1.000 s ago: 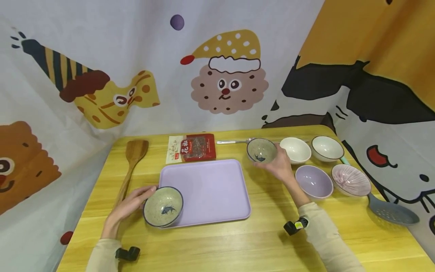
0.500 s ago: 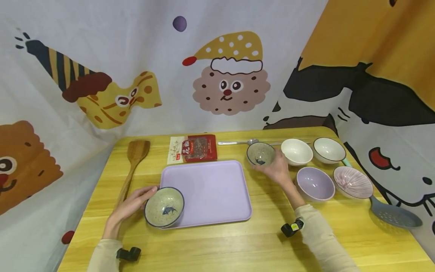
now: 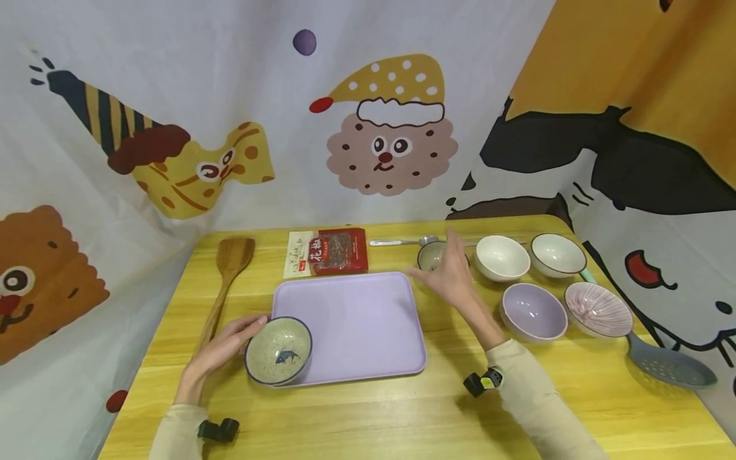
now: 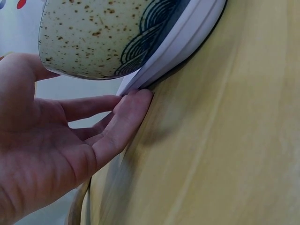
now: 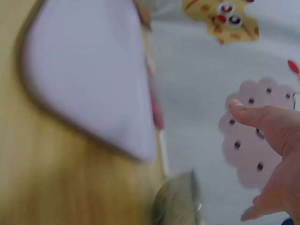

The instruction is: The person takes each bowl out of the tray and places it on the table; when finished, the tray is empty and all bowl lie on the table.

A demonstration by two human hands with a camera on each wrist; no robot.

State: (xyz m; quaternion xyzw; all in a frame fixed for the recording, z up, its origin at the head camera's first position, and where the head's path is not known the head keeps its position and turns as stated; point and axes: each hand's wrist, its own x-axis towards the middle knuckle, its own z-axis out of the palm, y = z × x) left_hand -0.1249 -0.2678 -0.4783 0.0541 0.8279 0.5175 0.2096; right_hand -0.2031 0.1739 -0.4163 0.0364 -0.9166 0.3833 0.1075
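My left hand [image 3: 232, 338] is beside a speckled grey-green bowl [image 3: 278, 351] with a dark rim and blue fish. This bowl stands over the front-left corner of a lilac tray [image 3: 362, 319]. In the left wrist view, my left fingertips [image 4: 138, 96] touch the tray's edge; the thumb's end is hidden behind the bowl. My right hand [image 3: 454, 275] is raised with fingers spread, apart from a smaller matching bowl [image 3: 428, 255] beyond the tray's right corner. The hand partly covers that bowl in the head view. In the right wrist view, the small bowl [image 5: 176, 201] is blurred.
At right stand a white bowl [image 3: 503, 259], a dark-rimmed white bowl [image 3: 558, 254], a purple bowl [image 3: 535, 311] and a pink-streaked bowl [image 3: 598, 310]. A grey slotted spatula [image 3: 673, 364] lies beyond. A spice packet [image 3: 326, 252], spoon [image 3: 397, 242] and wooden spatula [image 3: 232, 259] lie behind and left.
My right hand has let go of the small bowl and drawn away from it, fingers spreading. That bowl stays on the table. The left hand and its bowl have stayed put.
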